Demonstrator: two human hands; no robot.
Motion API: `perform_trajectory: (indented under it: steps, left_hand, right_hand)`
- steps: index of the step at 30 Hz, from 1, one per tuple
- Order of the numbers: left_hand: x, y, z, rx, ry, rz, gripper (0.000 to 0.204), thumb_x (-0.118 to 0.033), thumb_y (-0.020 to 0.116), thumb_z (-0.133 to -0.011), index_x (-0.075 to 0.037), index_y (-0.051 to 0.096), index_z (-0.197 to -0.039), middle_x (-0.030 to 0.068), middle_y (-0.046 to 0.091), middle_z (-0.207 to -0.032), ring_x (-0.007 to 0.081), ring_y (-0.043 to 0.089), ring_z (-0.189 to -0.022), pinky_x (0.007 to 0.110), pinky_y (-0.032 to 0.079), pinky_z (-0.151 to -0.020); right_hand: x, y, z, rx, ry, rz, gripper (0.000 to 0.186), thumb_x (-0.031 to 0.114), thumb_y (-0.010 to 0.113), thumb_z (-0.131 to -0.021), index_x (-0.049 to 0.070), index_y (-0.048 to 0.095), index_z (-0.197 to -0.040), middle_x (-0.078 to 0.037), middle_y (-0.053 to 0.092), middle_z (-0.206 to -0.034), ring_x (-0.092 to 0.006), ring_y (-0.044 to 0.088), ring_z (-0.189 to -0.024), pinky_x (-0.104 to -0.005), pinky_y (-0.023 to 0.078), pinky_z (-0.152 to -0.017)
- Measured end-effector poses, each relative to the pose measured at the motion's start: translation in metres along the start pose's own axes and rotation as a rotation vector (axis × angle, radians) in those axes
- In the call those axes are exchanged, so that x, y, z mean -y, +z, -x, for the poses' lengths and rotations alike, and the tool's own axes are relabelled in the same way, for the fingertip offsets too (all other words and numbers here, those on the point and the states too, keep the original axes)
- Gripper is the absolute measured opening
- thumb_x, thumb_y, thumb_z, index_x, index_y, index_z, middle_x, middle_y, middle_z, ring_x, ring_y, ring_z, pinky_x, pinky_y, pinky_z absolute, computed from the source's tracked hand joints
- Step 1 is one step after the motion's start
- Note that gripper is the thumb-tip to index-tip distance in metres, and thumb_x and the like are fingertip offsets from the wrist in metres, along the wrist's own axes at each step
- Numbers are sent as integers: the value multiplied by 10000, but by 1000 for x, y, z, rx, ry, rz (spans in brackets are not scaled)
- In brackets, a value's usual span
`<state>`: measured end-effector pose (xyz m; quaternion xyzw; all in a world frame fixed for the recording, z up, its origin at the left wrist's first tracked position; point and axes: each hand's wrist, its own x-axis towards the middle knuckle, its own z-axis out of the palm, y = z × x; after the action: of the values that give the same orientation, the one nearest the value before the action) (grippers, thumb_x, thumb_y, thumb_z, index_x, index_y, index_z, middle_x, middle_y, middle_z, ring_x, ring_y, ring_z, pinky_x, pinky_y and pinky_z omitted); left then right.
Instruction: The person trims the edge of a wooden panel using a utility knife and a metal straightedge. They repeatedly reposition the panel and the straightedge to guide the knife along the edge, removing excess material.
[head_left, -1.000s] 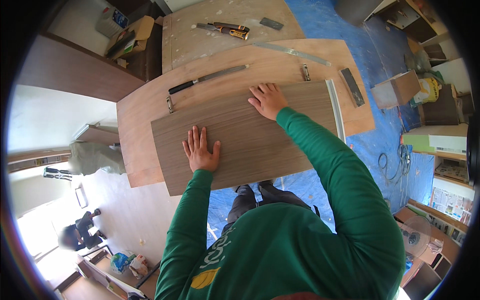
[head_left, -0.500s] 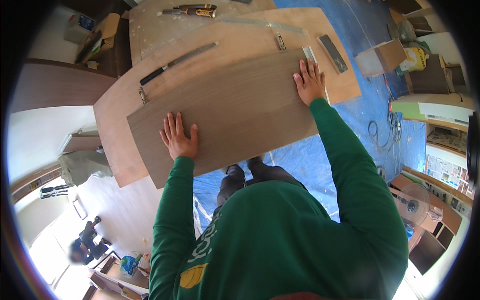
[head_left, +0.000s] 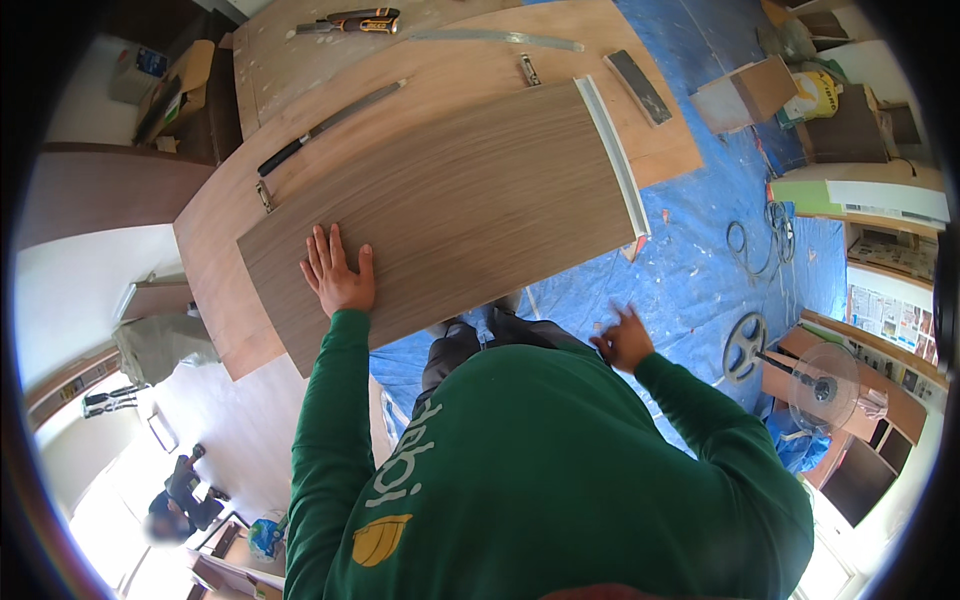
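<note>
Blue tarp (head_left: 700, 260) covers the floor at centre right of the frame, with a cable (head_left: 760, 235) coiled on it and a fan (head_left: 820, 385) standing at lower right. Across the upper middle lies a large plywood sheet (head_left: 230, 215), and on top of it rests a darker walnut-toned panel (head_left: 450, 210), slanting from centre left up to upper right. A pale strip (head_left: 615, 150) runs along the panel's right edge.

Left hand (head_left: 338, 275) lies flat on the panel near its lower left corner, palm down, fingers spread slightly and pointing up the frame. Right hand (head_left: 625, 340) is off the panel, in the air just below its lower right corner, above the tarp; it is blurred, fingers loosely curled with one or two sticking out, holding nothing that can be made out.

On the plywood above the panel lie a long dark-handled bar (head_left: 325, 125), a small metal clip (head_left: 528, 70) and a dark block (head_left: 637, 87). Farther up, on another board, a knife (head_left: 350, 20) sits at the top edge, beside a curved metal strip (head_left: 495, 40). A cardboard box (head_left: 745, 92) stands at upper right.
</note>
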<state>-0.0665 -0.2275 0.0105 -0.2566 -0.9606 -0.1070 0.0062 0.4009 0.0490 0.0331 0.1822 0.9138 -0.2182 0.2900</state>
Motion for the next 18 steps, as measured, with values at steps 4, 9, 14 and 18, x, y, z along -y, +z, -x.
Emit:
perform_trajectory:
  steps: [4,9,14,18]
  left_hand:
    - [-4,1,-1,7,1,-8,742,-567,563,-1025,-192,412,-1647,70,269,-1765,282,200,-1637,525,85,-1329]
    - [-2,4,-1,4,8,-2,737,-563,557,-1028,-197,408,-1650,76,275,-1763,284,203,-1636,527,83,-1328]
    - [1,5,0,-6,7,-24,732,-559,553,-1030,-204,405,-1653,81,281,-1760,288,207,-1636,530,81,-1327]
    - [1,7,0,-4,6,-20,739,-568,550,-1026,-205,405,-1653,77,278,-1762,284,204,-1636,528,84,-1328]
  right_hand:
    - [-38,76,17,-114,385,-579,253,258,683,-988,72,730,-1154,-248,756,-981,-482,722,-923,-526,557,-895]
    - [-99,77,-28,-319,432,-1036,195,30,609,-929,67,727,-1079,-98,685,-825,-237,659,-654,-388,556,-628]
    - [-69,-45,-73,-553,498,-1496,213,280,655,-1026,73,701,-1018,-16,648,-825,-138,666,-760,-319,576,-702]
    - [-81,-52,-86,-584,490,-1472,323,394,677,-1047,79,684,-975,-14,644,-829,-149,677,-772,-327,575,-710]
